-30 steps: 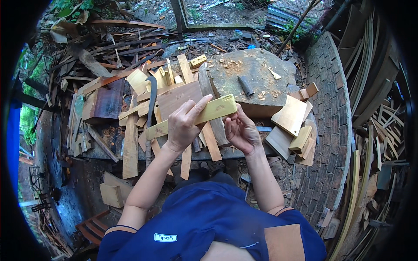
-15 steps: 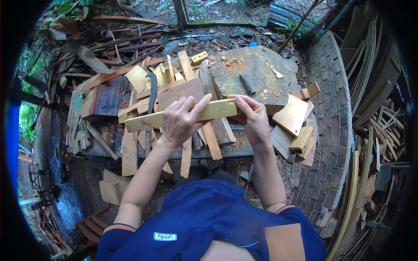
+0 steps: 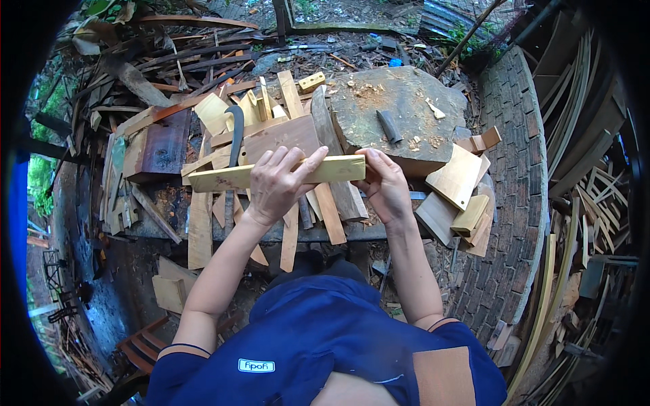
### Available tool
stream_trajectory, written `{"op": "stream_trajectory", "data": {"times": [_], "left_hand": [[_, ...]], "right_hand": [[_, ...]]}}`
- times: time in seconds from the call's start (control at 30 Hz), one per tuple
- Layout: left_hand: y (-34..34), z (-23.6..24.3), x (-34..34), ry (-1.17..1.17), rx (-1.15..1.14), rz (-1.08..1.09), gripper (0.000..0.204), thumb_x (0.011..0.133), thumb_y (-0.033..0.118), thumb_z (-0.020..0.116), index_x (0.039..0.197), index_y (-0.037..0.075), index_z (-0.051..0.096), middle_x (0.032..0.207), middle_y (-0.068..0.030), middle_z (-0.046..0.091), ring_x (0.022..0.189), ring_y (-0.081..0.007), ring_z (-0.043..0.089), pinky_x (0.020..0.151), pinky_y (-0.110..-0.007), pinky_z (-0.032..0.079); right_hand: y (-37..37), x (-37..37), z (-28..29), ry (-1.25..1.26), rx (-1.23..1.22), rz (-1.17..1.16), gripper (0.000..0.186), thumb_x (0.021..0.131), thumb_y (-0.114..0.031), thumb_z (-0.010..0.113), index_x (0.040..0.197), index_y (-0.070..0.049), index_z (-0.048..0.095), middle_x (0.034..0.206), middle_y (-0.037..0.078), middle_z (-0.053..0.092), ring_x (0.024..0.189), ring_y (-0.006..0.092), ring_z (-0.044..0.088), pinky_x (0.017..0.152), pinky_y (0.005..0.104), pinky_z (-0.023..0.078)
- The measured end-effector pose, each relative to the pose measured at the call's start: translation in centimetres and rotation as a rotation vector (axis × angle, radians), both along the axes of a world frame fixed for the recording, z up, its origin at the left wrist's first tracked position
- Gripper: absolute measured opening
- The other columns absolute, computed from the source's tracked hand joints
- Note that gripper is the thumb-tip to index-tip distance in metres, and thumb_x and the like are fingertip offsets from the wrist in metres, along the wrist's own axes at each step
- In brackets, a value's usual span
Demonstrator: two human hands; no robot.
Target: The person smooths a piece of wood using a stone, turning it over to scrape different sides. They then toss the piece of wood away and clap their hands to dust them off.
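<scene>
A pale yellow wooden strip (image 3: 222, 179) lies crosswise in front of me, above the heap of offcuts. My left hand (image 3: 276, 186) is wrapped round its middle, fingers over the top edge. At the strip's right end, my right hand (image 3: 387, 189) pinches the wood between thumb and fingers; some of those fingertips are hidden behind it. Just behind the strip stand a dark hooked blade (image 3: 236, 132), its lower part covered by the strip, and a brown flat board (image 3: 281, 139).
Beyond my right hand, a broad wooden block (image 3: 345, 118) carries shavings and a dark tapered piece (image 3: 388, 127). Light boards (image 3: 455, 177) are stacked to the right, by a curved brick wall (image 3: 504, 203). A dark reddish block (image 3: 166, 145) and piled scrap wood (image 3: 196, 68) lie left.
The strip has shifted slightly left and its tilt has lessened, so it sits more level. My right hand has moved a little left with its end; both hands keep their hold.
</scene>
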State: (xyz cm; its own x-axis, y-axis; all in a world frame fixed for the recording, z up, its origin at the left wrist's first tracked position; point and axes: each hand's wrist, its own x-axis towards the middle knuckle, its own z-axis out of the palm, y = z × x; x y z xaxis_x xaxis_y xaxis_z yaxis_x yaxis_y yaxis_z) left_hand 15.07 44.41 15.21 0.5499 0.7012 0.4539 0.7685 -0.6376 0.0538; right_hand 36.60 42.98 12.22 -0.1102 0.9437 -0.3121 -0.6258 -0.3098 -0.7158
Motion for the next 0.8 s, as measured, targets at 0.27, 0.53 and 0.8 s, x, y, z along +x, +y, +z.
{"op": "stream_trajectory", "data": {"times": [0.27,0.53,0.8], "left_hand": [[0.6,-0.5,-1.3,-0.118,0.089,0.0,0.063,0.059,0.019,0.077,0.12,0.023,0.065,0.079,0.0019,0.053,0.073,-0.0166,0.05,0.067,-0.032,0.042],[0.5,-1.1,-1.4,-0.081,0.032,0.055,0.072,0.054,0.018,0.078,0.124,0.023,0.061,0.076,0.0004,0.052,0.072,-0.0181,0.052,0.063,-0.033,0.044],[0.0,-1.5,0.1,-0.034,0.042,0.091,0.054,0.067,0.027,0.073,0.119,0.022,0.062,0.082,0.0019,0.057,0.08,-0.0154,0.057,0.067,-0.029,0.046]], "right_hand": [[0.6,-0.4,0.1,0.104,0.052,0.123,0.021,0.096,-0.023,0.055,0.104,-0.004,0.06,0.097,0.005,0.063,0.091,0.0146,0.062,0.079,0.0324,0.054],[0.7,-2.5,0.6,-0.434,0.166,-0.078,0.015,0.094,-0.016,0.059,0.098,-0.001,0.061,0.093,0.006,0.063,0.081,0.012,0.063,0.07,0.0286,0.056],[0.2,-1.1,-1.8,-0.243,0.107,-0.083,0.015,0.092,-0.011,0.061,0.103,-0.001,0.057,0.095,0.007,0.061,0.083,0.0137,0.063,0.066,0.0312,0.061]]}}
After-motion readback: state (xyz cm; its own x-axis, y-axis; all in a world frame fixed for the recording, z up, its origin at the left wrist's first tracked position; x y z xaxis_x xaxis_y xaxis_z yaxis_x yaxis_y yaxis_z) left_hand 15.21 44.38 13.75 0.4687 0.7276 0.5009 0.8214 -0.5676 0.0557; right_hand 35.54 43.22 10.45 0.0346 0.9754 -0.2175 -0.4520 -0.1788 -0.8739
